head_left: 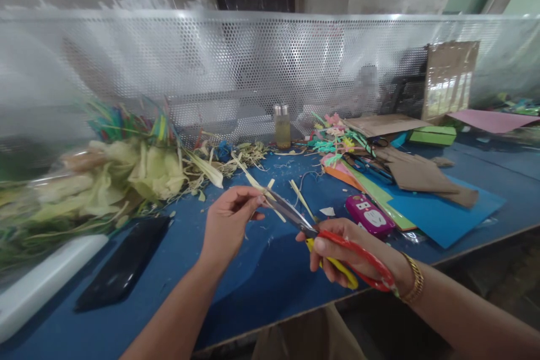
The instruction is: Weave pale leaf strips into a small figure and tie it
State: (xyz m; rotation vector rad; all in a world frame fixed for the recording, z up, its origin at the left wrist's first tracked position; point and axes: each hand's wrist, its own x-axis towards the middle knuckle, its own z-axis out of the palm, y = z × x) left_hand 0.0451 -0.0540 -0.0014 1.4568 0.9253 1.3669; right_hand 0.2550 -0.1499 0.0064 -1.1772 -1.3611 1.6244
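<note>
My left hand [234,219] pinches a thin pale strip [250,178], which looks like dried husk, between thumb and fingers. My right hand [341,250] grips scissors [371,261] with one red and one yellow handle. Their blades [287,209] point up and left, and the tips reach the strip beside my left fingertips. Whether the blades are parted around the strip I cannot tell. Another pale strip [302,199] lies on the blue table [261,287] just beyond the blades. A gold bracelet [415,277] circles my right wrist.
At left lie a heap of pale husks [143,171], a black phone-like slab [124,264] and a white bar [50,287]. A glass jar [282,128] stands before the perforated metal screen [270,56]. To the right are a purple case [369,215], coloured paper [455,219] and brown cardboard [417,171].
</note>
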